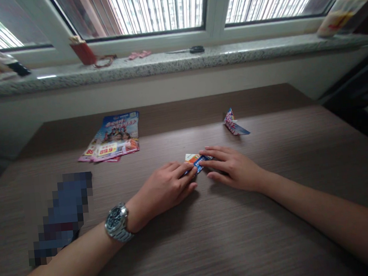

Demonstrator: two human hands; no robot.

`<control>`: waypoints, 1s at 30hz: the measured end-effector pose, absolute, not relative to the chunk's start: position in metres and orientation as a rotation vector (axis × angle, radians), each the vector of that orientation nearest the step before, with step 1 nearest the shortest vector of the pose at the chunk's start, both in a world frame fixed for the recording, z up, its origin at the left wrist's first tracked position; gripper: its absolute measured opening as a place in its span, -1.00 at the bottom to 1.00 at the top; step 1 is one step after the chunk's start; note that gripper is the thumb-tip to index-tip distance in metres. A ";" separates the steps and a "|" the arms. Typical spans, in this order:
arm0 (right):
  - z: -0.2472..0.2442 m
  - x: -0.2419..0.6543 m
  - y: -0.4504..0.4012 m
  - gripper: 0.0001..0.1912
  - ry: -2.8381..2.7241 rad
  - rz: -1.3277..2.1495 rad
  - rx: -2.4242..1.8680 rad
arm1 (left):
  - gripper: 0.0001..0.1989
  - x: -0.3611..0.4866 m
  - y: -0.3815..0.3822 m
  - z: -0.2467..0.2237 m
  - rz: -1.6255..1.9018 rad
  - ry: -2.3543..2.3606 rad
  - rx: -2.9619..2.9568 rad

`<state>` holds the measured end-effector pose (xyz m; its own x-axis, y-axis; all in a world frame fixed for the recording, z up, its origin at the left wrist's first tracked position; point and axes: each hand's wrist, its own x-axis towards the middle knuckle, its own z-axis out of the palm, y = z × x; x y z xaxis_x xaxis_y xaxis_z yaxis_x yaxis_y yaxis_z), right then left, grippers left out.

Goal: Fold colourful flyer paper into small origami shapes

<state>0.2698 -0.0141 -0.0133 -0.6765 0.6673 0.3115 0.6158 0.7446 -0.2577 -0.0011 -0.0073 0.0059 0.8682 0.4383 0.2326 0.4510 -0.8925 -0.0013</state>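
Bright windows point(160, 9) stand above a speckled sill point(244, 55) behind a table point(196, 248).

Small printed paper piece point(196, 160), blue, orange and white; lies flat, partly hidden, near the middle of the worktop point(212, 243).

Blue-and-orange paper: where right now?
Head view, near the centre: the paper is on the table, partly covered by the left hand and right hand; the leaflet stack lies beyond, to its left.
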 end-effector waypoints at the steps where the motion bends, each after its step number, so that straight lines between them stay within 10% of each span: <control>1: -0.013 0.270 -0.014 -0.60 -2.554 0.194 -0.980 | -0.64 -0.001 -0.008 0.007 -0.356 -0.707 -2.984; 30: -0.012 0.272 -0.013 -0.61 -2.513 0.355 -0.943 | -0.64 0.005 -0.015 0.009 -0.363 -0.677 -3.053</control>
<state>0.2720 -0.0131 -0.0121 -0.6757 0.6718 0.3036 0.5615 0.7358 -0.3786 0.0050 -0.0154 0.0087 0.8808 0.4181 0.2222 0.4166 -0.9074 0.0558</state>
